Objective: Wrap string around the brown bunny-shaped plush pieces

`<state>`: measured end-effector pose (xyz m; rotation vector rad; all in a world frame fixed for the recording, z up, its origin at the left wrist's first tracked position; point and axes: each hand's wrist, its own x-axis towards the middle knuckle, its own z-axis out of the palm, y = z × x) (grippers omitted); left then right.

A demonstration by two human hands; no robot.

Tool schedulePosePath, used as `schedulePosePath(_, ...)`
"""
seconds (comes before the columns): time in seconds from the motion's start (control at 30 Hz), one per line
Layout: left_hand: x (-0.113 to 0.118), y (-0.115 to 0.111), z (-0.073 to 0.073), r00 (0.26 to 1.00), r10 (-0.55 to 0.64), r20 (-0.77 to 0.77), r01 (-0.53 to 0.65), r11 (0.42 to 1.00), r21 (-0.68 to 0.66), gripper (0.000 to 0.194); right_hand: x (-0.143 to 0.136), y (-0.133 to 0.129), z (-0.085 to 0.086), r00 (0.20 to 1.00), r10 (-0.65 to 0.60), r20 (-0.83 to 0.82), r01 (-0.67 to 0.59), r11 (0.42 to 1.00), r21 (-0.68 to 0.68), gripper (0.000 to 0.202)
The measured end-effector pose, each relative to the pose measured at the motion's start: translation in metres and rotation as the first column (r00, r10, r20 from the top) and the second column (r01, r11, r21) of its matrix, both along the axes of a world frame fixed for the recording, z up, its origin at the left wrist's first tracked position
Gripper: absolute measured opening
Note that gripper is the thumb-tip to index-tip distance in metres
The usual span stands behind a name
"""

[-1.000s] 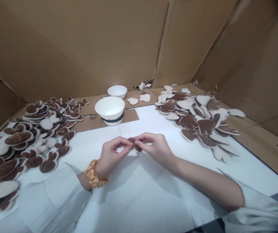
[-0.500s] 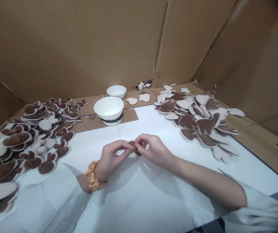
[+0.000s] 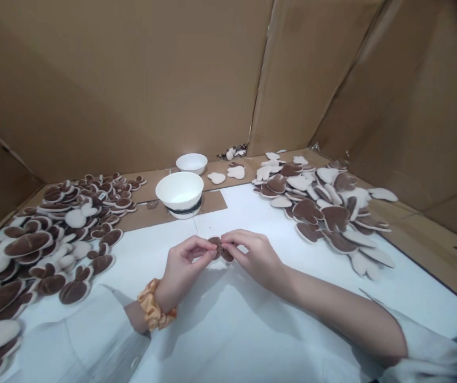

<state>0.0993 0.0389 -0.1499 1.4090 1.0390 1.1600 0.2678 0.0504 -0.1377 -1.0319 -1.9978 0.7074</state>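
Between my two hands is a small brown fabric piece (image 3: 215,242), held just above the white tabletop. My left hand (image 3: 191,258), with an orange scrunchie (image 3: 154,306) on its wrist, pinches the piece's left side between thumb and fingertips. From the right, my right hand (image 3: 252,255) pinches it with thumb and index finger. Fingers cover much of the piece, so its full outline is hidden. A thin thread trails down the tabletop from the white bowl (image 3: 179,191), which has a dark band round its base.
A heap of brown-and-white bow-like fabric pieces (image 3: 47,244) covers the left side. On the right lies a pile of flat brown and white cut-outs (image 3: 336,218). Behind the nearer bowl stands a second white bowl (image 3: 192,164). Cardboard walls (image 3: 133,80) enclose the table.
The view has tilted slightly, so everything sits a little lower. Both hands keep their pinch; the brown piece has turned a little and shows more between the fingers.
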Motion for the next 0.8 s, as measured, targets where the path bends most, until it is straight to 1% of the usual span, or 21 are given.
schedulePosePath(0.1, 0.0, -0.002, -0.002, 0.999, 0.002, -0.041, 0.0, 0.999, 0.035, 0.008, 0.001, -0.001, 0.002, 0.999, 0.032, 0.022, -0.031, 0.999, -0.045, 0.015)
schedulePosePath(0.23, 0.0, -0.002, -0.005, 0.995, -0.021, -0.096, 0.029, 0.996, 0.084, 0.006, 0.002, 0.001, 0.007, 0.989, 0.085, 0.125, -0.068, 0.989, -0.134, 0.015)
schedulePosePath(0.33, 0.0, -0.002, -0.006, 0.992, -0.039, -0.121, 0.051, 0.994, 0.098, 0.005, 0.003, 0.003, 0.009, 0.977, 0.125, 0.175, -0.105, 0.987, -0.122, 0.013)
schedulePosePath(0.43, 0.001, -0.003, -0.006, 0.992, -0.044, -0.121, 0.055, 0.995, 0.088, 0.005, 0.003, 0.006, 0.006, 0.974, 0.12, 0.194, -0.109, 0.992, -0.069, 0.01)
schedulePosePath(0.53, 0.002, -0.003, -0.003, 0.996, -0.035, -0.088, 0.039, 0.998, 0.053, 0.006, 0.005, 0.008, 0.006, 0.979, 0.109, 0.175, -0.109, 0.994, -0.012, 0.01)
schedulePosePath(0.67, 0.001, -0.001, 0.0, 1.0, -0.02, -0.007, 0.02, 1.0, -0.018, 0.008, 0.009, 0.012, 0.01, 0.984, 0.139, 0.112, -0.142, 0.99, 0.013, 0.009)
schedulePosePath(0.73, 0.0, 0.002, 0.0, 0.999, -0.024, 0.04, 0.025, 0.999, -0.036, 0.009, 0.01, 0.014, 0.012, 0.985, 0.159, 0.066, -0.157, 0.987, -0.03, 0.007)
schedulePosePath(0.8, 0.0, 0.004, -0.001, 0.997, -0.025, 0.073, 0.028, 0.999, -0.034, 0.01, 0.009, 0.014, 0.012, 0.983, 0.182, -0.028, -0.184, 0.972, -0.147, 0.006)
